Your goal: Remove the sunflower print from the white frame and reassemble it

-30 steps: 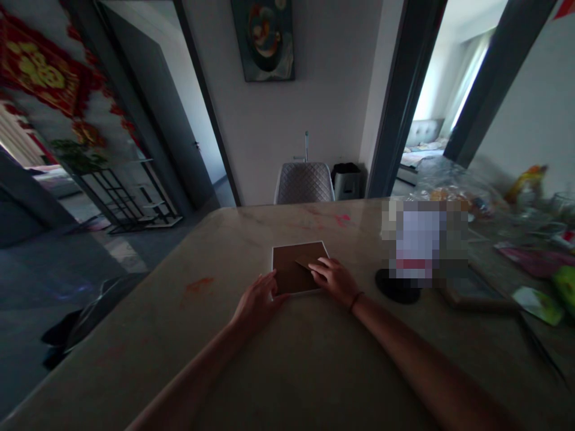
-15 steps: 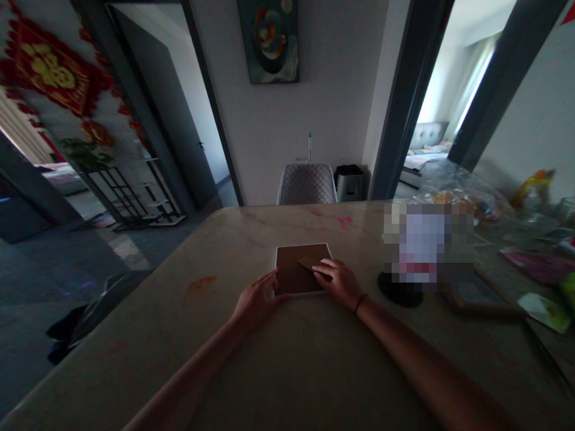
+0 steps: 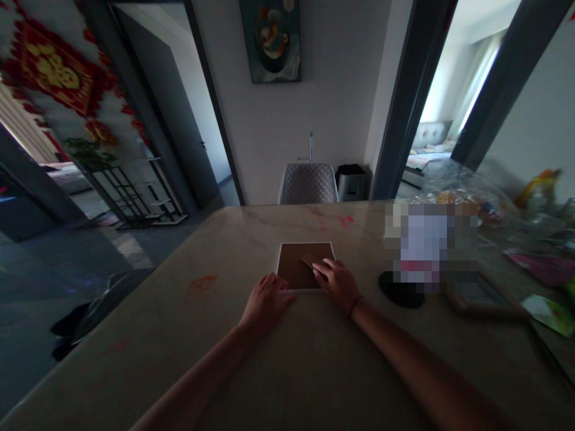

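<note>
A brown square sheet with a white border point(image 3: 302, 268) lies flat on the marble table point(image 3: 269, 371) in front of me. My left hand point(image 3: 266, 301) rests at its near left corner, fingers flat and spread, pressing the edge down. My right hand point(image 3: 339, 283) lies on the sheet's near right part, fingers stretched over a folded-in flap of the sheet point(image 3: 311, 261). Both forearms reach in from the bottom of the view.
A dark round base point(image 3: 401, 290) under a blurred-out item stands right of the sheet. Bags and packets point(image 3: 539, 263) crowd the table's right side. A quilted chair point(image 3: 308, 184) stands at the far edge, with doorways left and right beyond.
My left hand has slid toward the sheet's near left corner. The right hand stays on the flap. The view has shifted slightly.
</note>
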`<move>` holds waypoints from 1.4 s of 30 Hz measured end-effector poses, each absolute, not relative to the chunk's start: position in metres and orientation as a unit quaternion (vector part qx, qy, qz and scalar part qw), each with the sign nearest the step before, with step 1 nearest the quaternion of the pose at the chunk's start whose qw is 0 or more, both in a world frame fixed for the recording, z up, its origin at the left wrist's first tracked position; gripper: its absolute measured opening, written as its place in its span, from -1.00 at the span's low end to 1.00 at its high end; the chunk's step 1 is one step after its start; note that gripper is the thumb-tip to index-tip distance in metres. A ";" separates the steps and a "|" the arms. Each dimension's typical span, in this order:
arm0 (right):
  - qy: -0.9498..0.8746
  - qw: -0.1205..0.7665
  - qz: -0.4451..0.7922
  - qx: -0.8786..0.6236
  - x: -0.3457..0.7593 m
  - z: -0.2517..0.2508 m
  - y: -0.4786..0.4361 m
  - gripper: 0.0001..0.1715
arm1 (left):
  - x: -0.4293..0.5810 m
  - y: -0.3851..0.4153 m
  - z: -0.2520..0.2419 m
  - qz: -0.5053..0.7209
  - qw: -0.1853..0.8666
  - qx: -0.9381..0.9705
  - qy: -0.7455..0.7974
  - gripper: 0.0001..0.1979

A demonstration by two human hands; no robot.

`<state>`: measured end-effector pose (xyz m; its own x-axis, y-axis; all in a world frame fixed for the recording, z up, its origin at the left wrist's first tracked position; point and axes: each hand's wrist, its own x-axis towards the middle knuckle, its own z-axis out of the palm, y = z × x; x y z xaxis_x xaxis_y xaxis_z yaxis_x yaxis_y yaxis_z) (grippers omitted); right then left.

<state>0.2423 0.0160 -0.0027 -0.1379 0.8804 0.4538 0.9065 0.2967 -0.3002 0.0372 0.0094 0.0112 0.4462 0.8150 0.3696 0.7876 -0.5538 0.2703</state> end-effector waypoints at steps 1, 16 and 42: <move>-0.754 0.276 -0.026 -0.596 0.242 -0.003 0.016 -0.59 | 0.038 0.009 0.012 0.231 0.032 0.850 0.473 -0.84; -0.746 0.317 -0.005 -0.585 0.245 0.001 0.026 -0.63 | 0.033 0.005 0.015 0.196 -0.014 0.869 0.455 -0.80; -0.742 0.193 -0.060 -0.640 0.246 0.005 0.020 -0.52 | 0.029 -0.002 0.015 0.262 0.130 0.873 0.391 -0.85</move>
